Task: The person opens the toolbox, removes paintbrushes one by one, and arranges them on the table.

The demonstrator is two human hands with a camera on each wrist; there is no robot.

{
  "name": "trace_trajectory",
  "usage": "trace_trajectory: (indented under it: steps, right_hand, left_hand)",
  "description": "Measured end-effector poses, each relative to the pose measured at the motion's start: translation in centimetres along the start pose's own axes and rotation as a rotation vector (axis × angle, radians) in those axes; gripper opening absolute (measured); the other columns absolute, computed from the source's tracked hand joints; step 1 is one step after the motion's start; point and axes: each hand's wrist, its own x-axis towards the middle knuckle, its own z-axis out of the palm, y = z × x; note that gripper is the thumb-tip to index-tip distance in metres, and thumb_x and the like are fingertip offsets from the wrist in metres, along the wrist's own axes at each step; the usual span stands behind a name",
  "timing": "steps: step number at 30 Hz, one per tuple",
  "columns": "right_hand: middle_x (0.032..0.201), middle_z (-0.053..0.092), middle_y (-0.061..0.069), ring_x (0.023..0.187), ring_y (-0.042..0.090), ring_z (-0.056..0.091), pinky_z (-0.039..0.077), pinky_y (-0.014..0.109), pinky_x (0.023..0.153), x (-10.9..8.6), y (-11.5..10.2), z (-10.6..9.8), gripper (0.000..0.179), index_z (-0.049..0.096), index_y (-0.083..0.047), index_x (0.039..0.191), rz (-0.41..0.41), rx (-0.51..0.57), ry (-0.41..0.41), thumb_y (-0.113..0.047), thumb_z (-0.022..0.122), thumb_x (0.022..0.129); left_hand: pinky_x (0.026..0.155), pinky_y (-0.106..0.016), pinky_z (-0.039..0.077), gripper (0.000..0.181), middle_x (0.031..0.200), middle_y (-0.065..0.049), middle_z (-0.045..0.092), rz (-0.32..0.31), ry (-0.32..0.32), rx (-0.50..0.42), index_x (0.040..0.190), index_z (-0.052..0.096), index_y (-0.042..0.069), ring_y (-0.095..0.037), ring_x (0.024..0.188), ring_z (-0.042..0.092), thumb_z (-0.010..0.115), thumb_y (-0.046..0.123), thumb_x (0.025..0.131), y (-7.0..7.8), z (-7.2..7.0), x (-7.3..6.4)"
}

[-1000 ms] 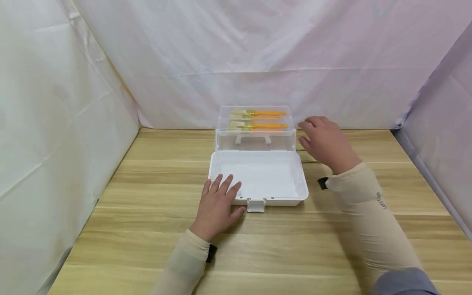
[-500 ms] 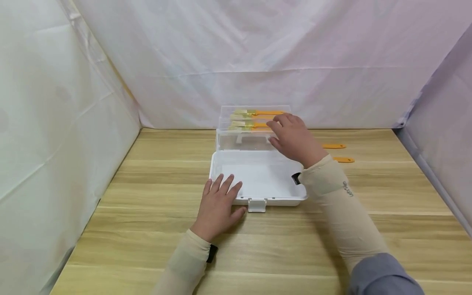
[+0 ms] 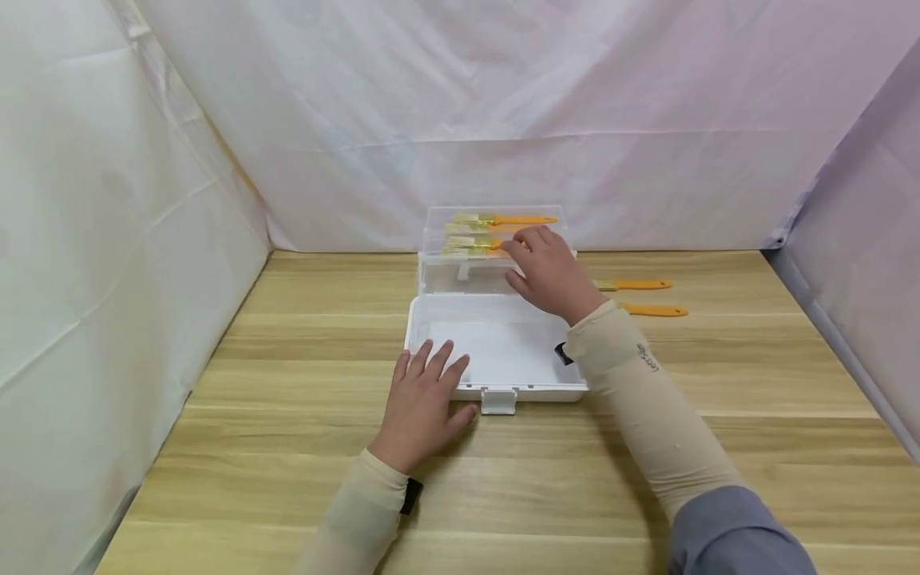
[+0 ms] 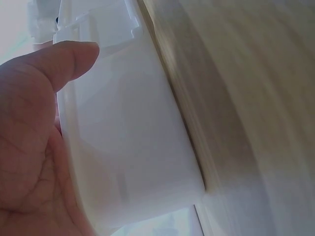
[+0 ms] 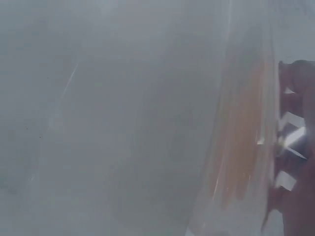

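Observation:
A white plastic box [image 3: 503,382] lies open on the wooden table, its clear lid [image 3: 460,279] tilted back. My left hand [image 3: 420,415] holds the front left rim, with fingers spread over the inside. In the left wrist view, the thumb [image 4: 74,56] lies against the outer front wall [image 4: 118,132]. Paintbrushes [image 3: 470,242] with orange handles lie side by side on the lid's raised clear part. My right hand [image 3: 549,275] reaches to the handle ends of the nearer one, with thumb and fingers apart. In the blurred right wrist view, orange handles [image 5: 241,128] show through clear plastic beside my fingers [image 5: 298,78].
Two more orange-handled paintbrushes [image 3: 640,285] lie on the wooden table [image 3: 755,351] right of the box, their bristle ends hidden behind my right hand and forearm. White cloth [image 3: 345,96] hangs close behind the box and along both sides.
My right hand has moved left from beside the lid to the paintbrush handles. That uncovers the handles of the two paintbrushes on the table. My left hand and the box stay put.

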Motion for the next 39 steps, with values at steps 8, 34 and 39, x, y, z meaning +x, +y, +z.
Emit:
trace_trajectory:
  steps: [8, 34, 39]
  right_hand:
    - [0.113, 0.055, 0.014, 0.109, 0.033, 0.051, 0.044, 0.049, 0.091, -0.03, -0.17, 0.49, 0.040, 0.058, -0.004, 0.130, 0.005, -0.022, -0.054, -0.022, 0.064, 0.096]
    - [0.121, 0.059, 0.014, 0.114, 0.033, 0.053, 0.043, 0.051, 0.097, -0.22, -0.22, 0.69, 0.042, 0.058, -0.004, 0.134, 0.037, -0.047, -0.045, -0.020, 0.064, 0.095]
    - [0.124, 0.061, 0.015, 0.116, 0.033, 0.053, 0.043, 0.051, 0.098, -0.15, -0.35, 0.69, 0.042, 0.058, -0.004, 0.134, 0.037, -0.049, -0.054, -0.020, 0.063, 0.095]
  left_hand:
    - [0.112, -0.059, 0.023, 0.064, 0.146, -0.013, 0.051, 0.002, 0.008, 0.002, 0.136, 0.061, 0.014, -0.038, 0.139, 0.037, 0.074, 0.048, 0.083, -0.12, -0.12, -0.02]
    - [0.112, -0.060, 0.023, 0.064, 0.146, -0.013, 0.051, 0.006, 0.011, 0.001, 0.136, 0.061, 0.014, -0.039, 0.139, 0.037, 0.074, 0.048, 0.083, -0.07, 0.09, 0.27]
    - [0.112, -0.060, 0.023, 0.064, 0.145, -0.013, 0.051, 0.002, 0.012, 0.002, 0.135, 0.061, 0.014, -0.038, 0.139, 0.038, 0.074, 0.048, 0.082, -0.17, 0.24, 0.19]
